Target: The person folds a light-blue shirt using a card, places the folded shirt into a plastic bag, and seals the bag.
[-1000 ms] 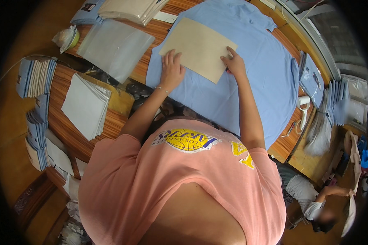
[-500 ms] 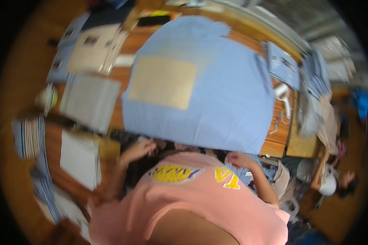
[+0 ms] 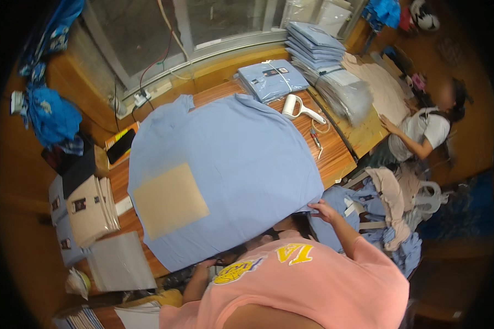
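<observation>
A light blue garment (image 3: 241,164) lies spread over the wooden table, its near edge hanging close to my body. On its left part rests a tan rectangular sheet (image 3: 170,200). My right hand (image 3: 325,211) is closed at the garment's near right corner, thumb and fingers pinching the hem. Below the near edge, further left, is my left hand (image 3: 205,265); its fingers are mostly hidden by the fabric and my arm, so what they touch does not show.
To the right are a white lint roller (image 3: 303,109), small snips (image 3: 316,139) and bagged blue shirts (image 3: 273,80). Folded beige garments (image 3: 92,211) and clear plastic bags (image 3: 121,262) lie left. A phone (image 3: 121,147) sits behind. A co-worker (image 3: 425,131) is at the far right; loose garments (image 3: 387,205) hang nearby.
My view has swung round, bringing the window and the co-worker more into sight. My right hand now grips the garment's corner. My left hand has gone lower beside the near edge.
</observation>
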A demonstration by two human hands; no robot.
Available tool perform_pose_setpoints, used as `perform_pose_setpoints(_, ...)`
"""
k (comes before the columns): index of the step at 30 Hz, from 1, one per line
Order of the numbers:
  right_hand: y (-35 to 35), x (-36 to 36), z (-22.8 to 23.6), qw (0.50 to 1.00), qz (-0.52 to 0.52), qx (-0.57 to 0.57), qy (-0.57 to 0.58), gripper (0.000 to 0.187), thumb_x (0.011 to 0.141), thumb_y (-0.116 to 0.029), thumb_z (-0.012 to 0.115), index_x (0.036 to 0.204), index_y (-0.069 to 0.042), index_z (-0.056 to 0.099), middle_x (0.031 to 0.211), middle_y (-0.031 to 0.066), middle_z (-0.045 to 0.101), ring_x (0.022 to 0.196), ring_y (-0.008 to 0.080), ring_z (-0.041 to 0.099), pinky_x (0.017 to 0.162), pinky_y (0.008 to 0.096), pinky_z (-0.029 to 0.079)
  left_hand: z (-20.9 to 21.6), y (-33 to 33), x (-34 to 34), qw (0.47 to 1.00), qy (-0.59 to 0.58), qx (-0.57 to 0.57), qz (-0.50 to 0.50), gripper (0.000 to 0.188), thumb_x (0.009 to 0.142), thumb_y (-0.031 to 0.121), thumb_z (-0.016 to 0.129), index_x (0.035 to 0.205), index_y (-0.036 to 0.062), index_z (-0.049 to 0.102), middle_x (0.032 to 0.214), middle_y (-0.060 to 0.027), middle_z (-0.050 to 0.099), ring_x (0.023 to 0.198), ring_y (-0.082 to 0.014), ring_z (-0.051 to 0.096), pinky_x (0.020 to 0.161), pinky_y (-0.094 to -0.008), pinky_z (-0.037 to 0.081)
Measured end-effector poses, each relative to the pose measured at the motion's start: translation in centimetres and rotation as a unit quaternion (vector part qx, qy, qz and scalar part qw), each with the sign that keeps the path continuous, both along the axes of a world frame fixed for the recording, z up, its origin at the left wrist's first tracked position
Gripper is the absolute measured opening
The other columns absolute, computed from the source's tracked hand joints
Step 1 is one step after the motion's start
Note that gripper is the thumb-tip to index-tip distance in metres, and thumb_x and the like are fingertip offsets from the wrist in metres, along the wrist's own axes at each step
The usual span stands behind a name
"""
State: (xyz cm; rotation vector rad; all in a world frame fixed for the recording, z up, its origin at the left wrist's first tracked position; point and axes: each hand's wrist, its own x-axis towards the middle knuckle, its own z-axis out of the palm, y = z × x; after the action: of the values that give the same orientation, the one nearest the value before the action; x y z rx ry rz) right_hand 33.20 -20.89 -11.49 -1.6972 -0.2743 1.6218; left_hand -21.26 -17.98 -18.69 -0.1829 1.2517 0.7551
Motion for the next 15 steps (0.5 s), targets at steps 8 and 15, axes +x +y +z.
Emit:
perform_pose_setpoints(8, -2.0, 0.1, 1.9, 0.993, -0.077, 0.058, 0.074, 0.031, 0.084, -0.020, 0.062, 0.113, -0.014, 0.054, 0.101, 0.0005, 0.061, 0.089, 0.0159, 0.058, 0.081, 0.0377, 0.045, 1.5, -1.5, -1.6, 0.998, -0.030, 0.020, 0.058, 0.042, 0.086, 0.026, 0.050, 0.120, 0.0015, 0.048, 0.113, -0.0134, 0.055, 0.097, -0.0227, 0.056, 0.089, -0.0361, 0.044)
perform_pose_setpoints(15, 1.0, -3.9, 8.9, 0.936, -0.145, 0.227, -0.227, 0.040, 0.081, -0.002, 0.060, 0.119, -0.007, 0.050, 0.097, 0.0022, 0.060, 0.073, 0.0086, 0.056, 0.067, 0.0240, 0.047, 5.2, -3.2, -2.7, 0.989, -0.020, 0.055, 0.132, 0.043, 0.086, 0.026, 0.051, 0.122, 0.0017, 0.046, 0.116, -0.0134, 0.054, 0.100, -0.0238, 0.055, 0.091, -0.0372, 0.044)
